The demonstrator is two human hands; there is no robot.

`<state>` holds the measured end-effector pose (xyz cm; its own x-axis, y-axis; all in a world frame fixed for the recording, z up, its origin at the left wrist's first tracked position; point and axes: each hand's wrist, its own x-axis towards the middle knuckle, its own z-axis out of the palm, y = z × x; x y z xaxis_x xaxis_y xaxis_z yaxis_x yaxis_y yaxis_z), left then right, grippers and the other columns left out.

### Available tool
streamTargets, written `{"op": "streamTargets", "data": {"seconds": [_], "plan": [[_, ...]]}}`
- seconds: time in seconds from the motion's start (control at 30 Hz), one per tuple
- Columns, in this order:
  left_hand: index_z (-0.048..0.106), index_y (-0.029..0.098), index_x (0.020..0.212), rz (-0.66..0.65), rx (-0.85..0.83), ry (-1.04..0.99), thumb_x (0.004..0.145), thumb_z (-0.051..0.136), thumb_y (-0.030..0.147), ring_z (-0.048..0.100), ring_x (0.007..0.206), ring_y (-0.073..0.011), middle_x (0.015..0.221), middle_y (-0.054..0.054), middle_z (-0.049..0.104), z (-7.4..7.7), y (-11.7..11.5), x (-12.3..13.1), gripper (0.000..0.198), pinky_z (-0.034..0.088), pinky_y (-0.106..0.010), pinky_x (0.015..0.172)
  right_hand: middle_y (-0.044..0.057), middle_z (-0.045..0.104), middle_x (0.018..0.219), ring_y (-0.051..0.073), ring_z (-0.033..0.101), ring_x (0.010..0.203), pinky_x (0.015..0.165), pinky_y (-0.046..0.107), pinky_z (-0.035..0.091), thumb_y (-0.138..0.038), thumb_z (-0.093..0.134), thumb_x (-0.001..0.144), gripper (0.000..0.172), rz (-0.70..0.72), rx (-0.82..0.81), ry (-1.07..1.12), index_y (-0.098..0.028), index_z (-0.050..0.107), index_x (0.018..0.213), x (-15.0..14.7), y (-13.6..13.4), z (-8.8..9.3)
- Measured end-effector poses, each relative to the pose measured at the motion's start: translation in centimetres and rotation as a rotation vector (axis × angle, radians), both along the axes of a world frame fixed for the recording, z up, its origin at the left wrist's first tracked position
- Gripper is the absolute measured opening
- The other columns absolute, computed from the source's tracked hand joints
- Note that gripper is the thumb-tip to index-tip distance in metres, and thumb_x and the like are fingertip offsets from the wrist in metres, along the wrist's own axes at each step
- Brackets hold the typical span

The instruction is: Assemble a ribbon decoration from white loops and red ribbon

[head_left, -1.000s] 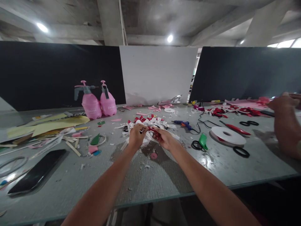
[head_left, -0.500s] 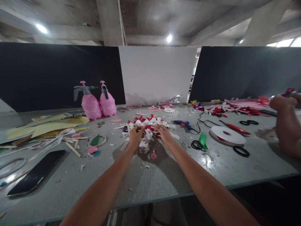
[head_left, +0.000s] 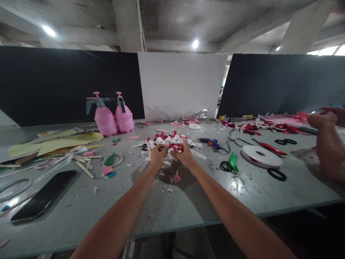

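A pile of white and red ribbon bows [head_left: 170,139] lies on the grey table in front of me. At its near edge my left hand [head_left: 158,157] pinches a small red ribbon [head_left: 175,148] between thumb and fingertips. Closed on the same ribbon from the other side is my right hand [head_left: 185,157], its index finger pointing up. The fingertips partly hide the ribbon, so its exact shape is unclear. A pink paper disc [head_left: 176,178] and white scraps lie just below the hands.
Two pink spray bottles [head_left: 104,120] stand at the back left. On the right are a blue glue gun [head_left: 210,141] with its cord, green-handled scissors [head_left: 233,162] and a white ribbon spool [head_left: 262,157]. A phone [head_left: 44,196] lies left. Another person's arm [head_left: 330,147] reaches in at right.
My right hand has turned, with its index finger now raised higher. The red ribbon between my hands has shifted slightly. The other person's hand at the right has moved a little.
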<state>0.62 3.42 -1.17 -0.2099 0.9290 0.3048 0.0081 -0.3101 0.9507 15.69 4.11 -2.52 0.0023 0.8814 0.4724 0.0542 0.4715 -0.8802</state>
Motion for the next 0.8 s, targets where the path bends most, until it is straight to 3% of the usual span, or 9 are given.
{"op": "streamTargets", "data": {"seconds": [0.1,0.17,0.27,0.37,0.5,0.63,0.8], "plan": [[0.062,0.016,0.068,0.03,-0.021,-0.06,0.063,0.077,0.046,0.044,0.051,-0.0086,0.055,0.004,0.053,0.1,-0.1,0.2,0.034,0.032,-0.022,0.052,0.001,0.061,0.087,0.014,0.056,0.071,0.064,0.026,0.046,-0.044,0.081,0.059,0.066,-0.121,0.01,0.091,-0.021,0.053,0.115,0.6,0.5,0.2],[0.061,0.017,0.068,0.054,-0.02,-0.079,0.062,0.078,0.045,0.045,0.052,-0.0088,0.055,0.004,0.053,0.1,-0.1,0.3,0.033,0.033,-0.022,0.054,-0.003,0.055,0.068,0.011,0.049,0.059,0.055,0.024,0.041,-0.049,0.074,0.066,0.042,-0.049,-0.013,0.103,-0.019,0.059,0.092,0.8,0.6,0.3],[0.064,0.017,0.067,0.063,0.034,-0.075,0.062,0.078,0.04,0.056,0.066,-0.012,0.068,0.0,0.063,0.2,0.0,0.4,0.027,0.041,-0.024,0.067,-0.003,0.051,0.055,0.01,0.044,0.05,0.049,0.024,0.036,-0.056,0.07,0.069,0.039,0.125,-0.148,0.055,-0.018,0.06,0.07,0.3,0.2,0.3],[0.067,0.017,0.065,-0.023,0.068,-0.009,0.064,0.076,0.036,0.062,0.081,-0.0161,0.085,-0.005,0.07,0.1,-0.1,0.5,0.022,0.043,-0.028,0.079,0.001,0.062,0.065,0.013,0.053,0.055,0.051,0.026,0.042,-0.056,0.072,0.066,0.042,0.2,-0.255,0.113,-0.017,0.067,0.08,-0.5,-0.2,0.1],[0.07,0.017,0.071,-0.128,0.051,0.131,0.066,0.074,0.038,0.06,0.071,-0.0156,0.075,-0.004,0.069,0.0,-0.6,0.7,0.022,0.044,-0.028,0.071,0.0,0.062,0.065,0.014,0.055,0.057,0.052,0.027,0.046,-0.054,0.076,0.063,0.041,0.134,-0.286,0.285,-0.018,0.068,0.08,-0.5,-0.2,0.2],[0.069,0.016,0.073,-0.066,0.062,0.207,0.07,0.071,0.038,0.054,0.063,-0.0133,0.069,-0.002,0.066,0.2,-0.9,0.6,0.022,0.04,-0.026,0.064,-0.002,0.06,0.062,0.012,0.054,0.055,0.052,0.026,0.047,-0.051,0.078,0.06,0.04,0.106,-0.28,0.333,-0.018,0.065,0.077,-0.2,-0.1,0.6],[0.064,0.017,0.069,0.023,0.075,0.128,0.071,0.067,0.035,0.05,0.06,-0.0121,0.063,0.001,0.059,0.3,-0.7,0.6,0.018,0.037,-0.024,0.061,-0.002,0.06,0.062,0.012,0.054,0.054,0.052,0.026,0.048,-0.047,0.077,0.06,0.039,0.079,-0.276,0.286,-0.018,0.065,0.082,-0.2,-0.3,0.8]]}}
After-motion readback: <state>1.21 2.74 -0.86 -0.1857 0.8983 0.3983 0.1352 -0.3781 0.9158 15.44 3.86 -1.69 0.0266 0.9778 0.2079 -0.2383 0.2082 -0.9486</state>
